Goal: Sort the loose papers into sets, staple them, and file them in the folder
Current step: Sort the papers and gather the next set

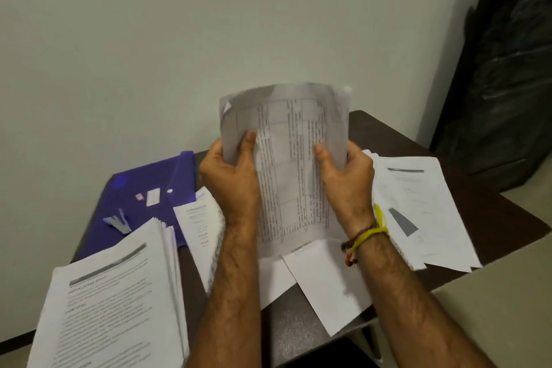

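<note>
Papers (286,158) at centre frame are light and floppy — my left hand (231,179) and right hand (346,176) pinch the side edges, thumbs in front, holding them upright

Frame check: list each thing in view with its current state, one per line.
Held sheets: upright, gripped by both hands.
Left hand: gripping sheets' left edge.
Right hand: gripping right edge.
Folder: flat on the desk.
Stapler: lying on folder.
Thick stack: flat on the desk.
</note>
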